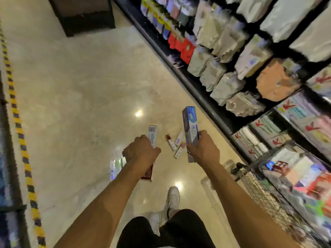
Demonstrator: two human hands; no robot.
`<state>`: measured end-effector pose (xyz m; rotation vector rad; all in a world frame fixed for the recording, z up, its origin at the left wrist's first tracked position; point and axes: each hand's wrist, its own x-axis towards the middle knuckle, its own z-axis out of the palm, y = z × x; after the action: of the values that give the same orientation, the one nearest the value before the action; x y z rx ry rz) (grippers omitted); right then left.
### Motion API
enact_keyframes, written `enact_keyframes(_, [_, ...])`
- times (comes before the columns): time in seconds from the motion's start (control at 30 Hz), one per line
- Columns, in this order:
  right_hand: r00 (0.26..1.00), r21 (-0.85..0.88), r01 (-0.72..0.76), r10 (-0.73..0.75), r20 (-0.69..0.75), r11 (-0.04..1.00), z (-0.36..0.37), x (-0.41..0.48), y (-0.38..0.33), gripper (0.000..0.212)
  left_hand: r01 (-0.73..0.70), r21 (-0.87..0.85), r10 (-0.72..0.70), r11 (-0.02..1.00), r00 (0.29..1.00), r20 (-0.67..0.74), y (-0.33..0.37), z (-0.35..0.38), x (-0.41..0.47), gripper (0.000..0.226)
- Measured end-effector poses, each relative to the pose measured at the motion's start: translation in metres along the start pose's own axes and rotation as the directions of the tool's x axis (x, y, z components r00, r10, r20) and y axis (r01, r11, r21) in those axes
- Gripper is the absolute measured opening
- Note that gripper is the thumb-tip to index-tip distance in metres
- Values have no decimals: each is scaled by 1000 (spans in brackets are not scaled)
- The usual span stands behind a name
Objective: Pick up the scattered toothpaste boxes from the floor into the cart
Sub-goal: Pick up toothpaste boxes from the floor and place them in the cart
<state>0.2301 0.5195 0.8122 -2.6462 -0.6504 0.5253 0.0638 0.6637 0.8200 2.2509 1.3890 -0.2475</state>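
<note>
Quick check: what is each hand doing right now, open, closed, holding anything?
Left hand: closed, gripping a white-and-red toothpaste box.
Right hand: closed, gripping a blue toothpaste box.

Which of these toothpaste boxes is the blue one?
The blue box gripped in the right hand; the left hand holds a white-and-red box.

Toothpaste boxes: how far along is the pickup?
Done: unclear; what sits in the cart is too blurred to tell.
In hand: the right hand grips a blue box, the left hand a white-and-red box; neither is in the cart yet.
Left: at least three small boxes lie on the floor between the hands.
</note>
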Motion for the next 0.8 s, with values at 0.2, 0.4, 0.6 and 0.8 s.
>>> enact_keyframes(0.2, [980,74,-149,158,-124,986,-98,-68,57,45,-289,113,288,951,957,30,98,-33,-54,59])
enact_keyframes(0.4, [905,186,-264,310,-293,946,-182,-125,146,44,-533,222,518,817,846,125,213,-18,-114,56])
enact_keyframes(0.6, [792,271,-419,495,-358,867,-227,-181,258,44,-681,261,650,684,732,207,319,38,-177,50])
enact_keyframes(0.8, [724,370,-447,572,-384,814,-258,-218,371,54,-726,299,692,619,685,229,414,101,-228,46])
